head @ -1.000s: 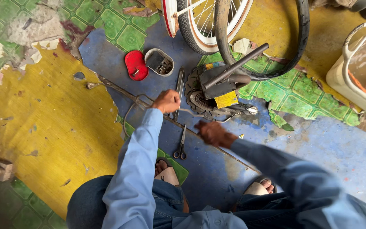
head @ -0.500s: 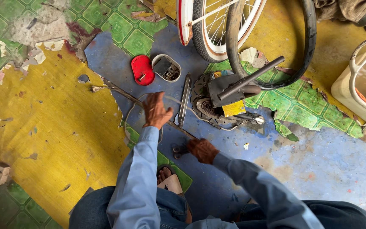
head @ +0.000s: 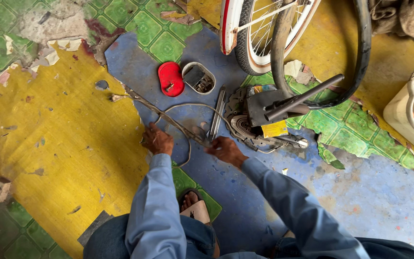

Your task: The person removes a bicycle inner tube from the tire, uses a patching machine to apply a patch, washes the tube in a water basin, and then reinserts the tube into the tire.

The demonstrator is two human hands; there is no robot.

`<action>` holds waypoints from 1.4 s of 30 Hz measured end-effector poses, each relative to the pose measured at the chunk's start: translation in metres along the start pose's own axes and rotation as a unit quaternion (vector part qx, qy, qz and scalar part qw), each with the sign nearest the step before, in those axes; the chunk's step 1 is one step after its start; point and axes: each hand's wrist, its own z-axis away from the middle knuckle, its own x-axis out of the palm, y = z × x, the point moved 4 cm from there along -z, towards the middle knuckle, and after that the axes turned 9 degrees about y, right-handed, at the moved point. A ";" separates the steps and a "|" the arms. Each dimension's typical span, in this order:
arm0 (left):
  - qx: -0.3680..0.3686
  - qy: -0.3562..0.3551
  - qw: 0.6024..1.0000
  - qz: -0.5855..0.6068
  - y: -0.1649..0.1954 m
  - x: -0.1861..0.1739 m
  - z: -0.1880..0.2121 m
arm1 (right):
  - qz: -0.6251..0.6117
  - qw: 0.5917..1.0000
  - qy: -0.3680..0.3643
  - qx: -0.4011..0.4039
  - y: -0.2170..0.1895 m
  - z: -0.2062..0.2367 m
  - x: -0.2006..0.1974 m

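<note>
Left hand [head: 157, 141] pressed flat on the cable [head: 178, 125], fingers spread; right hand [head: 225, 150] loosely curled, empty, near the metal bar [head: 217, 114].

I see one label: a yellow rectangular tag [head: 274, 128] on the dark metal unit [head: 257, 112] lying on the floor, just below its black handle. Near it stands an open oval tin [head: 198, 77] with its red lid [head: 170, 78] beside it.

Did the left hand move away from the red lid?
Yes. The left hand slid down-left along the cable, farther from the red lid.
</note>
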 end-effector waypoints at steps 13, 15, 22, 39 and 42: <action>-0.082 -0.010 0.858 0.507 0.015 -0.010 -0.036 | -0.033 0.994 0.059 -0.084 0.031 -0.006 -0.001; -0.109 -0.105 0.782 0.605 0.025 -0.025 -0.045 | 0.032 0.990 0.093 -0.104 0.008 -0.001 -0.023; 0.015 -0.370 0.661 0.652 0.058 -0.095 -0.042 | 0.019 0.934 0.266 -0.237 -0.102 0.014 -0.077; 0.027 -0.438 0.560 0.703 0.074 -0.154 -0.043 | 0.150 0.875 0.015 -0.461 -0.130 0.056 -0.072; -0.018 -0.416 0.498 0.761 0.077 -0.155 -0.050 | 0.044 0.864 0.050 -0.500 -0.173 0.071 -0.104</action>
